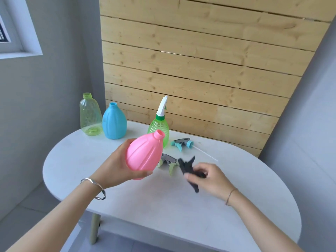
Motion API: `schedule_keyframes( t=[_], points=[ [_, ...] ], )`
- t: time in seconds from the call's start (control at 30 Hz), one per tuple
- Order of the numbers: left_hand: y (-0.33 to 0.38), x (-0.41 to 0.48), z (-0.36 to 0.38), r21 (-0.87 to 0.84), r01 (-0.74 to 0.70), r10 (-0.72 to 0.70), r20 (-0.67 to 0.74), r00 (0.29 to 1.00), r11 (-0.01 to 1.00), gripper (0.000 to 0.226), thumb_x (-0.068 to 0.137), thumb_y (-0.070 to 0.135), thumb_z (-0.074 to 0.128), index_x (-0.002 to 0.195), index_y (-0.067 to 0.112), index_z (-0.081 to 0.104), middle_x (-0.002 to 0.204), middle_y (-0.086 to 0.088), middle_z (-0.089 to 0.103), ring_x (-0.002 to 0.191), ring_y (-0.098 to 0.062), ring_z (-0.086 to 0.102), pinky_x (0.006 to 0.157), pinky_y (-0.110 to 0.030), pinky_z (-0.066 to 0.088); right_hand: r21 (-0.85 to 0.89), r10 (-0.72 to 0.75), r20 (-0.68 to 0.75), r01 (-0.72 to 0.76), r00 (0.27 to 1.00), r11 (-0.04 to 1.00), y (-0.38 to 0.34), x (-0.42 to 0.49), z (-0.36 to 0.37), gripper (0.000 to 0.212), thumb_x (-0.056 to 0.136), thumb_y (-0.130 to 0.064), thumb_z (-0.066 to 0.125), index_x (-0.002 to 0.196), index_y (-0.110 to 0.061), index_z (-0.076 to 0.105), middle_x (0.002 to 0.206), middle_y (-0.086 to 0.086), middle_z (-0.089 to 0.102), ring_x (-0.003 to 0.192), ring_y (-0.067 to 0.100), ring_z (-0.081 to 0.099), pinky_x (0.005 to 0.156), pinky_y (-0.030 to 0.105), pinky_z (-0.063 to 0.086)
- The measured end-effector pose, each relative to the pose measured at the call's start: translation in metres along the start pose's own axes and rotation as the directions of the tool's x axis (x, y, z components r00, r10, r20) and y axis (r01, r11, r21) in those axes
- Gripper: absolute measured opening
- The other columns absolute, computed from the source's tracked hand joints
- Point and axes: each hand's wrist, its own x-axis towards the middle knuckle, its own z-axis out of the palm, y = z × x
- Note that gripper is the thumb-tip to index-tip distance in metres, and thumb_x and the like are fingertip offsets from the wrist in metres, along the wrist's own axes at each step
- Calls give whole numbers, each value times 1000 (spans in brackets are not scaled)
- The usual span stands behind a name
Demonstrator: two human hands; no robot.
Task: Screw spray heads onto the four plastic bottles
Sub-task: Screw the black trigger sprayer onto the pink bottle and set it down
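Note:
My left hand [116,166] grips a pink bottle [143,153] from below, tilted with its open neck pointing up and right, above the white table [145,200]. My right hand [209,179] pinches a black spray head [189,169] just right of the bottle. A grey and light-green spray head [168,161] lies behind the pink bottle. A grey and blue spray head [182,143] with a clear tube lies farther back. A green bottle [160,127] with a white spray head [162,106] fitted stands upright. A blue bottle [114,122] and a clear green bottle [90,117] stand open-necked at the back left.
The table is an oval with its left edge near a grey wall and a wooden slat panel [209,60] right behind it. A table leg [95,228] shows under the front left edge. Bare tabletop lies in front of my hands.

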Motion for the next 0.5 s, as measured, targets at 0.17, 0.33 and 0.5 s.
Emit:
schedule_keyframes(
  t=[0.17,0.33,0.5],
  points=[
    [0,3,6,22,-4,3,14,1000,1000,87,48,46,88,122,41,41,111,15,56,96,-1,57,59,-11,52,704,-109,-175,202,979,681,-41,10,-41,37,84,-41,48,99,-12,66,94,1,71,86,9,67,76,20,52],
    [-4,5,8,72,1,-3,17,1000,997,88,48,47,88,122,39,41,112,11,55,99,-5,56,64,-18,54,939,-114,-186,211,976,272,-64,13,-61,37,94,-43,38,103,-18,63,109,-2,70,117,19,61,99,35,50],
    [-4,5,8,83,6,-8,17,1000,996,89,47,50,86,122,38,41,112,11,55,100,-7,57,66,-21,55,961,-147,-137,168,980,219,-70,16,-56,37,91,-43,41,105,-16,62,108,0,69,112,20,63,95,34,52]
  ],
)
